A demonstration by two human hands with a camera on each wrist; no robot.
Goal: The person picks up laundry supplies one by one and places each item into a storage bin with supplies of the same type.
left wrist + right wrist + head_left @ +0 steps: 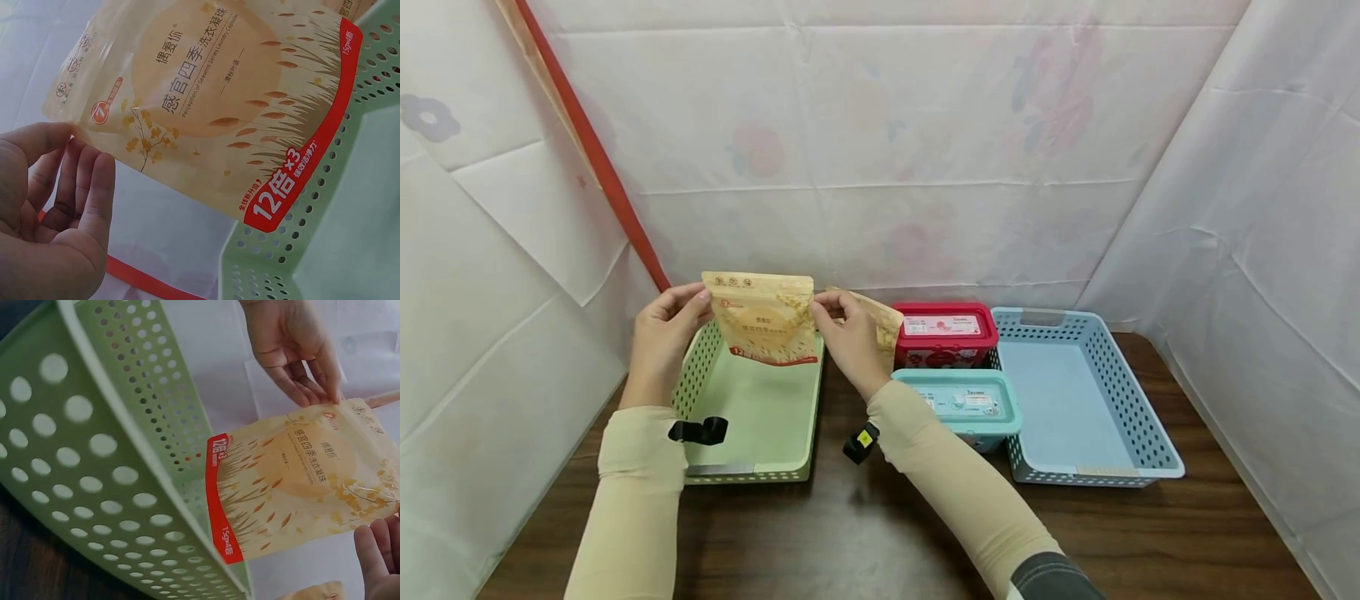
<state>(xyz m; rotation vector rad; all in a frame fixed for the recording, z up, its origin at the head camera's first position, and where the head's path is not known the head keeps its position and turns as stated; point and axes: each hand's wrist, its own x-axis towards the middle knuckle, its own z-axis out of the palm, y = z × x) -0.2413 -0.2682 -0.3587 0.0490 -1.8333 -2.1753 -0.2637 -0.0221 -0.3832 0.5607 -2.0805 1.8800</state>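
A yellow pouch of laundry capsules (766,321) with a red bottom band hangs upright over the back of the green basket (752,417). My left hand (664,329) pinches its left edge near the top, thumb toward me. On the opposite edge my right hand (852,337) pinches it likewise. The left wrist view shows the pouch (206,94) front-on, with the left hand (56,206) at its side edge. In the right wrist view, the pouch (300,481) spans between both hands. A second yellow pouch (886,325) stands behind my right hand, partly hidden by it.
Right of the second pouch stand a red lidded box (946,333) and, nearer me, a teal lidded box (962,400). A light blue basket (1063,392) sits beside them on the dark wooden table (880,533). White printed sheets (880,150) enclose the back and sides.
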